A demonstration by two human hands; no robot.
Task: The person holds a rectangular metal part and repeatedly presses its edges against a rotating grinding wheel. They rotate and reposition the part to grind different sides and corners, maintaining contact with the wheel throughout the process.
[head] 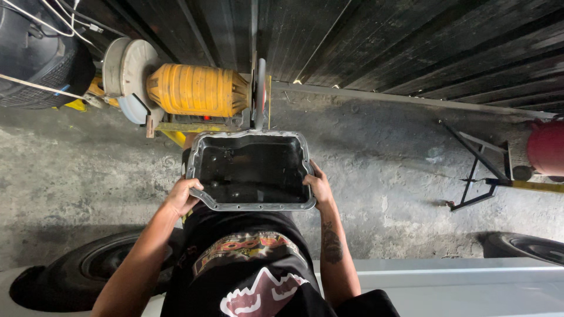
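I hold a rectangular metal pan [251, 206] with a grey bolt-holed flange and a black, oily inside, level in front of my body. My left hand [183, 196] grips its lower left corner. My right hand [319, 186] grips its right edge near the lower corner. The pan hangs above the concrete floor [382, 170]. My black printed shirt [247, 264] fills the space below the pan.
A yellow ribbed machine [197, 89] with a pale disc [126, 73] stands just beyond the pan. A black tyre [41, 58] sits far left, a dark metal stand [479, 170] and a red cylinder [547, 147] right. A wheel [100, 267] and white car body [458, 287] lie below.
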